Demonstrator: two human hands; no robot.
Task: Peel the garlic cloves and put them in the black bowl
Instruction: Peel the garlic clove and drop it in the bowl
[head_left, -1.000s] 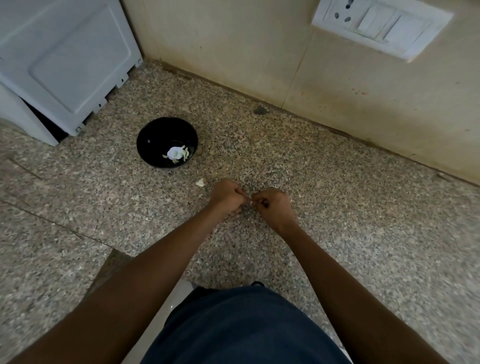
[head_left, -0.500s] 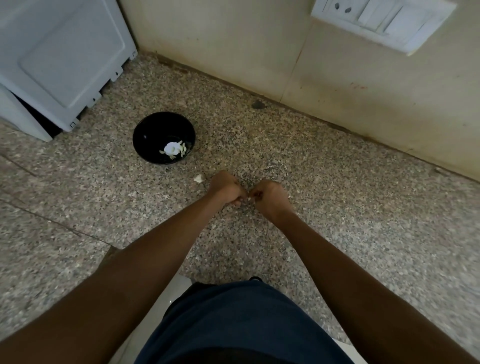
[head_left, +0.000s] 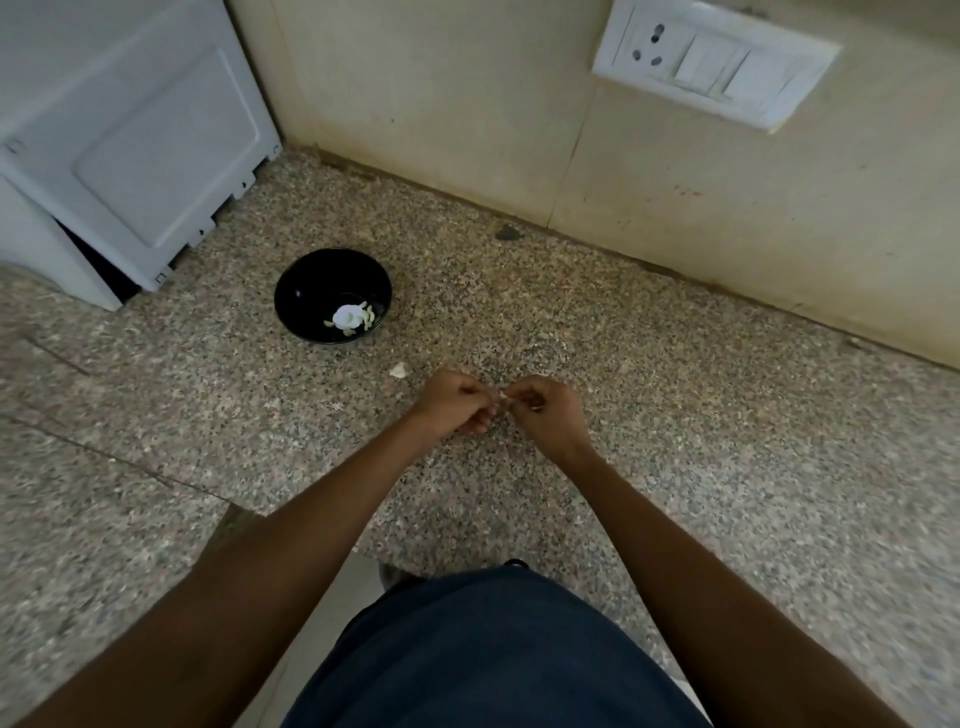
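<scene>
Both bare forearms are reaching up from the lower corners of the frame, converging at center. The left hand (head_left: 454, 400) and right hand (head_left: 545, 413) are meeting fingertip to fingertip, fingers curled, pinching a small pale bit between them.

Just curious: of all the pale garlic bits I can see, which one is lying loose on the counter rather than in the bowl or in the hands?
The small white scrap lying alone on the counter, between the black bowl and the left hand.
</scene>
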